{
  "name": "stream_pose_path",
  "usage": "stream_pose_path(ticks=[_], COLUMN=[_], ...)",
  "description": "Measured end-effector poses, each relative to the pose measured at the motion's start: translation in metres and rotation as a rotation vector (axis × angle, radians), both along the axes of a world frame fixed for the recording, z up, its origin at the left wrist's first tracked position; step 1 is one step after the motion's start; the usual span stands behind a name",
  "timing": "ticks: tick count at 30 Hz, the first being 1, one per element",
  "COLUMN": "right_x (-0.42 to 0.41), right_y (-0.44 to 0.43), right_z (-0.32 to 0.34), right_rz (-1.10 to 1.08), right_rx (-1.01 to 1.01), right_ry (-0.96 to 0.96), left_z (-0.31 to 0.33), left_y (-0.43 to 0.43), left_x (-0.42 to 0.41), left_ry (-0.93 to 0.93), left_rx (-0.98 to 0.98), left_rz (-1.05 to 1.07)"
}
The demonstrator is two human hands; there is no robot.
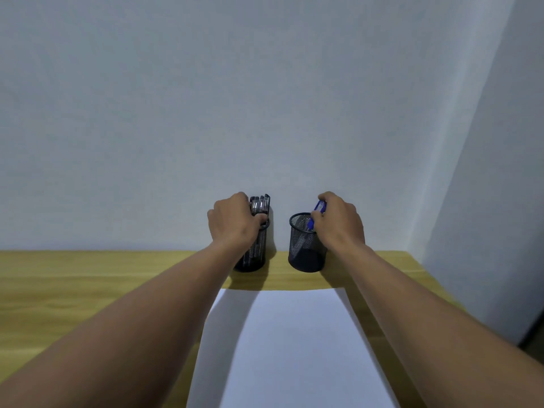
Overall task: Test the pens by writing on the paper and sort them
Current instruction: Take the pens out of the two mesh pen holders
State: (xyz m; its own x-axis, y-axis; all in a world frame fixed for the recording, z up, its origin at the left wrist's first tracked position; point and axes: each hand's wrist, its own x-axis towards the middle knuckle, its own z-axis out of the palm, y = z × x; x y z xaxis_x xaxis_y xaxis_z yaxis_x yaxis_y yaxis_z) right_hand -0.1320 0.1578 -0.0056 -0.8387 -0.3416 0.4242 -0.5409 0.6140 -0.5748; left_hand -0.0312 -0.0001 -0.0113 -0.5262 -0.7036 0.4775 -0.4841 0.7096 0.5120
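Two black mesh pen cups stand at the back of the wooden desk, against the wall. The left cup holds several dark pens; my left hand is wrapped around their tops, fingers closed on them. The right cup has my right hand at its rim, gripping a blue pen whose lower end dips into the cup. A blank white sheet of paper lies in front of the cups, between my forearms.
The wooden desk stretches to the left and ends at a plain wall behind the cups. A second wall closes the right side, where the desk's right edge runs toward me.
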Motion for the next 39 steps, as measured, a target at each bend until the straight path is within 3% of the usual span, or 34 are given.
stream_pose_path(ticks=[5, 13, 29, 39], right_x=[0.000, -0.007, -0.019, -0.018], right_y=[-0.005, -0.007, -0.003, -0.011], right_z=[0.002, 0.001, -0.002, -0.010], right_rz=[0.007, 0.075, 0.281, 0.285], right_rx=[-0.042, -0.123, -0.198, -0.191], right_ry=[0.017, -0.014, -0.060, -0.023], left_z=[-0.001, -0.002, -0.002, -0.001], left_y=[-0.005, -0.011, -0.011, -0.009], left_x=[-0.008, -0.014, -0.015, -0.009], left_ry=[0.091, 0.138, 0.081, 0.076], left_rx=[0.162, 0.228, 0.002, 0.014], left_rz=[-0.153, -0.221, -0.421, -0.475])
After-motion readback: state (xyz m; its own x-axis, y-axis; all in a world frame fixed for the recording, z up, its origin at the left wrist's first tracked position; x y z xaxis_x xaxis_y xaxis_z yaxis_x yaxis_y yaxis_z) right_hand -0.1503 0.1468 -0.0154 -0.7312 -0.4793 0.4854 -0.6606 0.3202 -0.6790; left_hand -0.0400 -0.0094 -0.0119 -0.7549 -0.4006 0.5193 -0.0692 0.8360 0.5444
